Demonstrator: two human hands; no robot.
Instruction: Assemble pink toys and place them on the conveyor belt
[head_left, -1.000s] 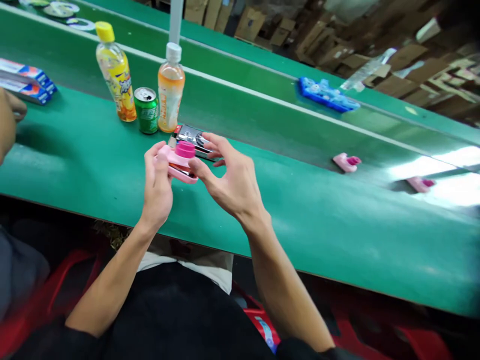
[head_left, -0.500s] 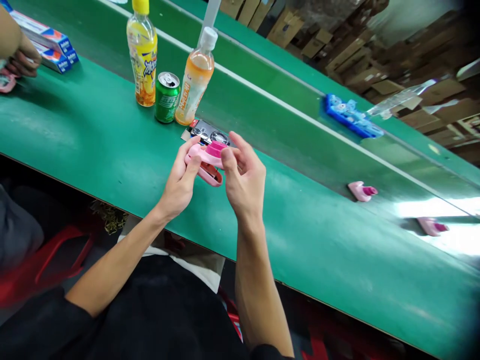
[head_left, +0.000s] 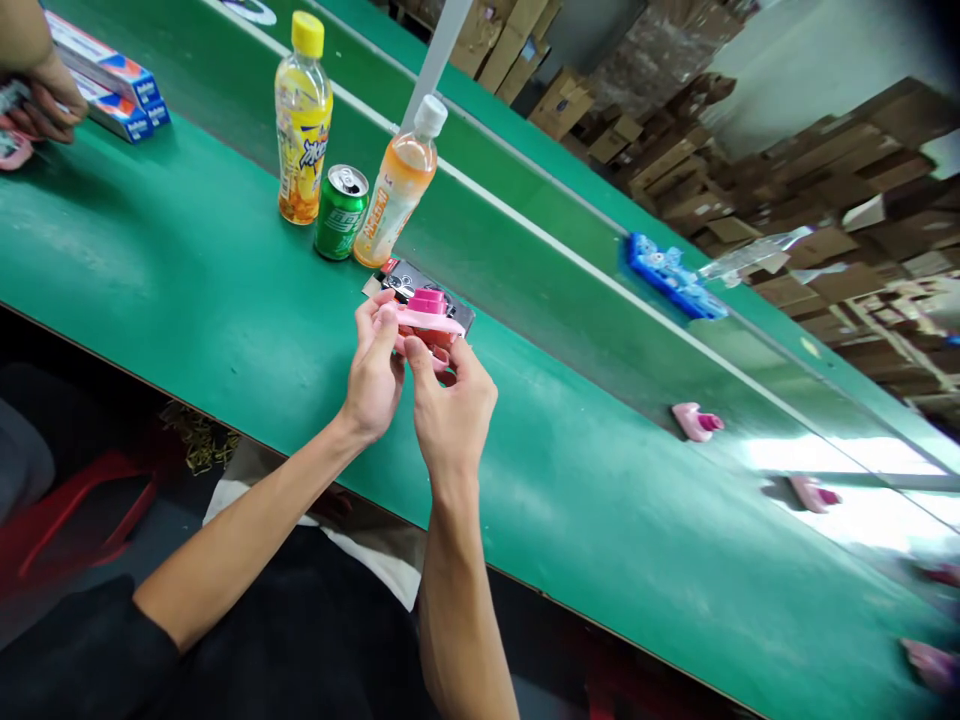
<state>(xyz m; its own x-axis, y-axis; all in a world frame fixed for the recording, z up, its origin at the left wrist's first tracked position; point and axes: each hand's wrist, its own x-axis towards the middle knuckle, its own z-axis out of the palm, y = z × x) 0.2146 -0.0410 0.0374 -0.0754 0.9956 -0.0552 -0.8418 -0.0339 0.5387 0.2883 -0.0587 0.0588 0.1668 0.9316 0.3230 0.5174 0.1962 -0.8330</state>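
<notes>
A pink toy camera (head_left: 430, 316) with a darker pink lens is held above the green table, its two shell halves parted at the side facing me. My left hand (head_left: 376, 372) is closed on its left end, thumb on top. Against the gap and lower half, my right hand (head_left: 456, 405) is closed with thumb and fingers; whether a small part is pinched there is hidden. Just behind the toy lies a flat box with a camera picture (head_left: 459, 309), partly covered by the toy.
Behind stand a yellow-capped bottle (head_left: 304, 130), a green can (head_left: 342, 215) and an orange drink bottle (head_left: 400, 185). Pink toy cameras (head_left: 697, 422) lie to the right. Further back is a blue tray (head_left: 667, 275). Another person's hand (head_left: 52, 95) works at the left by toothpaste-like boxes (head_left: 124, 100).
My right hand has moved from the toy's right end down to the gap between the shell halves. The toy has tilted slightly. The view has shifted, and more pink toys show at right.
</notes>
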